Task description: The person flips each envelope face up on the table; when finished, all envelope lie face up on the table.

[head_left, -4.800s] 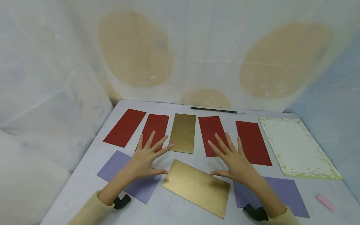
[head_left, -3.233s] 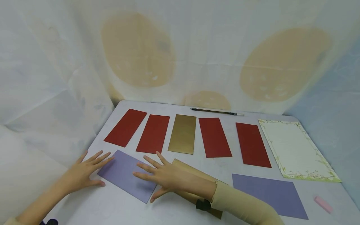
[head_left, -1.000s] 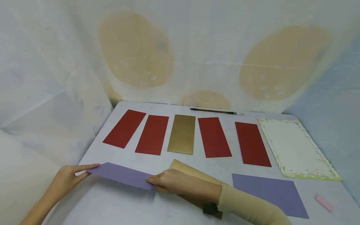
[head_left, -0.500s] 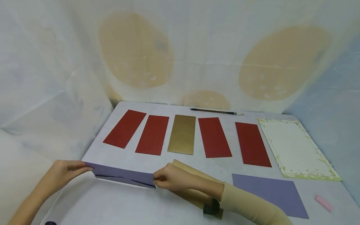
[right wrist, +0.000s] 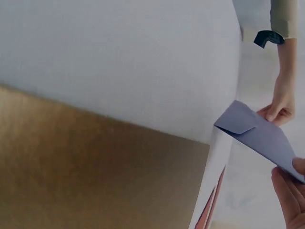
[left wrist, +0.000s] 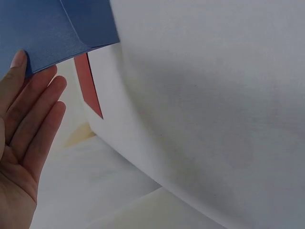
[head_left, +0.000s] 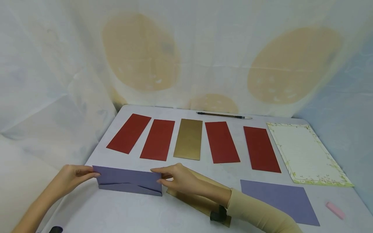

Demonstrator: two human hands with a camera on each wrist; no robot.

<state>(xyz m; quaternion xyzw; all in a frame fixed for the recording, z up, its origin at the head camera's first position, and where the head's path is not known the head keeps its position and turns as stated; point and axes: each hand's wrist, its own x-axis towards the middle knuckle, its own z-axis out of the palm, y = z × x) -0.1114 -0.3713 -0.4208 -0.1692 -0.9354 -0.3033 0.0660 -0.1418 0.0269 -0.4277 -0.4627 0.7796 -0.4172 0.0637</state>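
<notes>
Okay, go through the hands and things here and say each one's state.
Held purple envelope, tilted, flap folded over
Left hand, pinching the envelope
Right hand, holding its other end
Other purple rectangle, flat
Four red cards, flat
Far gold card, flat
Near gold card, flat, partly covered
Brush, lying flat
Bordered sheet, flat
Pink stick, lying flat

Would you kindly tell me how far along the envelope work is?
Seemingly done: four red pieces and one gold piece lie in a row. In hand: a purple envelope, held at its ends by the left hand and right hand. Possibly left: another purple piece and a nearer gold piece, both outside that row.
</notes>
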